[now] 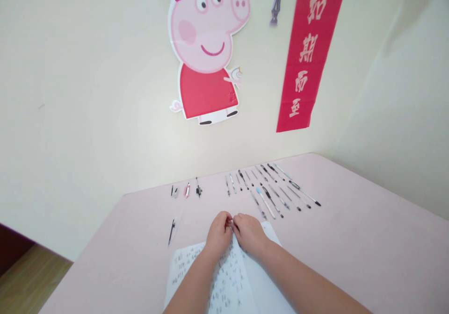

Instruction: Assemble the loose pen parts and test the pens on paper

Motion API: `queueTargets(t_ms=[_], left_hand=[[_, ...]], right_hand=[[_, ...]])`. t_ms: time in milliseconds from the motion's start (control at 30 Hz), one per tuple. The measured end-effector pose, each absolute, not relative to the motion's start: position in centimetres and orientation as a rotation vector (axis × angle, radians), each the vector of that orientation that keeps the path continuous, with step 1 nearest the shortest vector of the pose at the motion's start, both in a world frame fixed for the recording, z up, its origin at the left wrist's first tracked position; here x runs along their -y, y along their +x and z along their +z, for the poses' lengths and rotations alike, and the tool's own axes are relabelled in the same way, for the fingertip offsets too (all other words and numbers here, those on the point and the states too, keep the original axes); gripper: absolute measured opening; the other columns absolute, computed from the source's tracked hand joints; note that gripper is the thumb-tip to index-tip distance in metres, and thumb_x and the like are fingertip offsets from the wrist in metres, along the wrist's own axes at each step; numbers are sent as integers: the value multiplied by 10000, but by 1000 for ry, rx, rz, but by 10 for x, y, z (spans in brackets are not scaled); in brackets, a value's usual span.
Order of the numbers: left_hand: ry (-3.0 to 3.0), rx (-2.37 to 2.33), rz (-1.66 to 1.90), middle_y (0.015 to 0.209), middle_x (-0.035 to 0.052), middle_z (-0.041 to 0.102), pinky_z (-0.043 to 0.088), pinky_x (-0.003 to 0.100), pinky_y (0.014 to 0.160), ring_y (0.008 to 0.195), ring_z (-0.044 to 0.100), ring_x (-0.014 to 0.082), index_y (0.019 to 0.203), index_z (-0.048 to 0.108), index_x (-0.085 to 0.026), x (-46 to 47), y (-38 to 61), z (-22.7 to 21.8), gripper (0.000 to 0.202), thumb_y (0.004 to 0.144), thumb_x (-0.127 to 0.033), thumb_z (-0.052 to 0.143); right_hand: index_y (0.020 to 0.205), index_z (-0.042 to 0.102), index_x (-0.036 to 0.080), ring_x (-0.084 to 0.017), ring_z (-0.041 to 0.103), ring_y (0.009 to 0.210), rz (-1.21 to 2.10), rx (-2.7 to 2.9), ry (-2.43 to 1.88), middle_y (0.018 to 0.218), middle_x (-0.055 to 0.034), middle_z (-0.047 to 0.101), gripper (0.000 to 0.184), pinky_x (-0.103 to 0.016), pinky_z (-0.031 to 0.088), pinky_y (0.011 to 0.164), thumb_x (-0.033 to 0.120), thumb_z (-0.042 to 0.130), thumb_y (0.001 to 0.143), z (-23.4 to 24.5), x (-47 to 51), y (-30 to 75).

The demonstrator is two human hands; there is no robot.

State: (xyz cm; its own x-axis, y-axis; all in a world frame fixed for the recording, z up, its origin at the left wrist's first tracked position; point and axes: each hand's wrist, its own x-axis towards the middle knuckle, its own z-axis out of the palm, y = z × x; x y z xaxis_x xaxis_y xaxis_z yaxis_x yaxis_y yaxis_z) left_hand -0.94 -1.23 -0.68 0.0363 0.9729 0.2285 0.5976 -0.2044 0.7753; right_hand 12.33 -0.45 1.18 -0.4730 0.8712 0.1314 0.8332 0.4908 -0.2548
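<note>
My left hand (219, 235) and my right hand (250, 235) meet above the top edge of the papers, fingers curled in and fingertips close together. Whatever they pinch is too small or too hidden to make out. Beneath my forearms lies a sheet with handwriting (228, 288), and a blank white sheet (270, 283) is beside it on the right. Beyond my right hand, the nearest pens are a light-blue-capped one (265, 202) and a black one (272, 201). To the left of my left hand, a thin black pen part (171, 233) rests beside a clear piece.
Several pens and refills, including a long clear pen (306, 193), lie in two rows at the back right of the pink table (368, 239). A compass-like black item (198, 191) and a pink-and-white item (187, 190) lie back left. The wall carries a pig cutout (209, 89) and red banner (300, 71).
</note>
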Motion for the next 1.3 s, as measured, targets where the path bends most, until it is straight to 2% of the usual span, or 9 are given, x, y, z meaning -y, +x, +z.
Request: queueTargets(t_ms=[233,433,567,633,700,867,1100,1300], left_hand=[[1796,-1592,1102,773,4,545,421,284,718,749,516,147,807,505,-194,11,-9,-9,299,624,15,394],[1872,-1693,1089,924,63,581,444,312,777,848,550,161,1004,528,-161,-8,-25,-10,322,719,-59,418],[2030,-1949,984,1074,113,564,351,405,938,1052,483,233,1079,565,-165,-29,-47,-2,327,773,-144,452],[2089,-2184,841,1215,142,500,297,426,985,1155,408,273,1113,574,-168,-42,-58,1,339,794,-190,460],[2097,-2352,657,1288,149,449,275,425,996,1190,375,292,1152,562,-181,-55,-67,2,364,802,-219,467],[2054,-2421,589,1308,183,434,256,457,994,1209,367,329,1191,534,-156,-86,-80,0,397,823,-275,444],[2040,-2409,517,1284,200,461,317,352,971,1173,450,265,1148,542,-87,-94,-79,-6,382,858,-265,369],[2092,-2325,485,1303,189,458,327,329,964,1172,458,251,1152,543,-92,-71,-63,-4,373,867,-250,362]], right_hand=[[873,579,166,-179,558,807,250,2495,-1432,857,-68,611,197,-271,349,685,216,389,881,8,2,126],[815,576,167,-172,554,775,256,2485,-1420,826,-58,608,155,-260,329,662,229,438,852,6,0,127],[799,577,170,-164,547,769,271,2487,-1402,822,-53,609,163,-258,319,661,228,436,854,7,-2,128],[794,579,171,-161,547,766,287,2489,-1396,824,-49,611,169,-255,316,658,234,434,855,8,-3,128],[794,581,174,-159,549,763,303,2490,-1396,824,-43,614,164,-254,312,651,239,441,850,8,-4,129],[776,583,177,-161,541,739,339,2465,-1389,806,-41,616,157,-252,298,636,242,453,837,6,-7,130],[755,572,181,-153,529,709,361,2425,-1369,777,-30,611,153,-251,280,618,242,455,833,6,-8,131],[762,569,182,-149,529,721,357,2437,-1367,792,-26,608,147,-248,281,626,242,455,833,3,-9,131]])
